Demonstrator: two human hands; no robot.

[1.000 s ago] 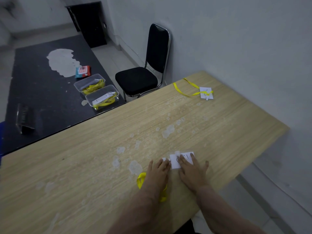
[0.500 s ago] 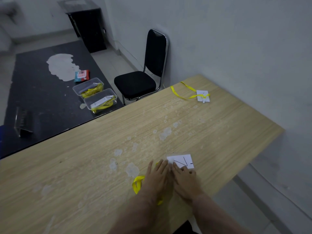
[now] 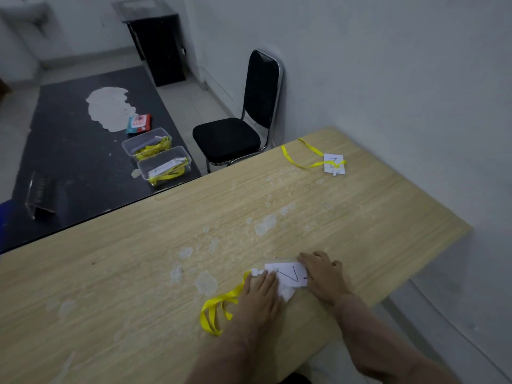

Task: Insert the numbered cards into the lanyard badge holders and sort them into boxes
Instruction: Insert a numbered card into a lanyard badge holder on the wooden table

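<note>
A white numbered card (image 3: 289,275) lies near the front edge of the wooden table (image 3: 138,259), partly inside a clear badge holder on a yellow lanyard (image 3: 217,307). My left hand (image 3: 261,295) presses flat on the holder's left end. My right hand (image 3: 322,277) rests on the card's right edge with fingers bent over it. A second card with a yellow lanyard (image 3: 332,162) lies at the table's far right. Two clear boxes (image 3: 163,159) with yellow lanyards stand on the black table.
A black chair (image 3: 243,126) stands past the wooden table's far edge by the wall. The black table (image 3: 69,151) on the left carries a red packet (image 3: 138,123) and a clear stand (image 3: 38,198). A dark cabinet (image 3: 158,45) is farther back.
My right hand has shifted from below the card to its right edge. My left hand moved up onto the holder's left end. The card now sits between both hands.
</note>
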